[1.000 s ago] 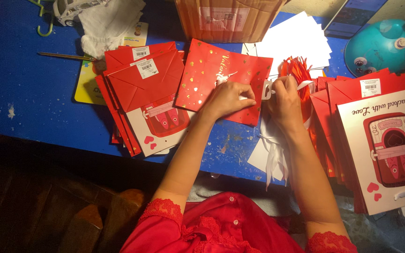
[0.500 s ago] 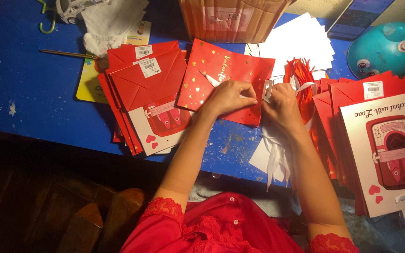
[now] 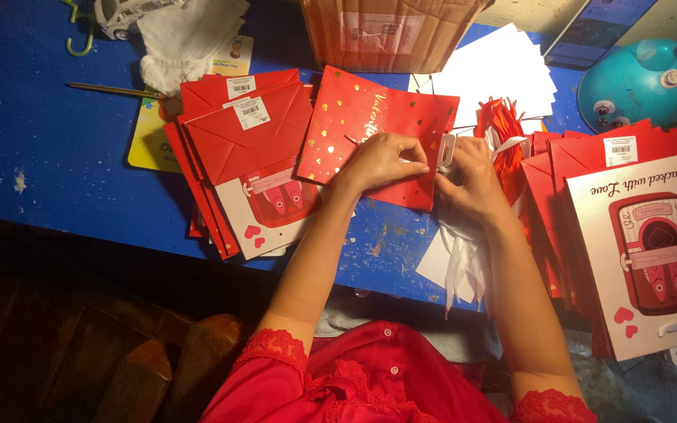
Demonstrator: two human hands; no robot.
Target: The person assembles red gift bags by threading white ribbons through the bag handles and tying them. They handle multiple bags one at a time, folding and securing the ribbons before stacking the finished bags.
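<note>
A flat red gift bag [image 3: 354, 125] with gold hearts lies on the blue table [image 3: 48, 149]. My left hand [image 3: 381, 160] presses on the bag's right edge, fingertips pinched on it. My right hand [image 3: 472, 176] meets it there, pinching a white ribbon handle [image 3: 447, 153] at the bag's edge. A bundle of white ribbons [image 3: 464, 262] hangs under my right wrist over the table's front edge.
A stack of red bags [image 3: 240, 157] lies to the left, another stack [image 3: 636, 235] to the right. Behind are a cardboard box [image 3: 389, 31], white paper sheets [image 3: 503, 74], red ribbons [image 3: 499, 121] and a teal toy [image 3: 636, 78]. A pencil [image 3: 111, 90] lies far left.
Both hands stay at the bag's right edge with small finger shifts; the white ribbon handle now stands out more plainly between them.
</note>
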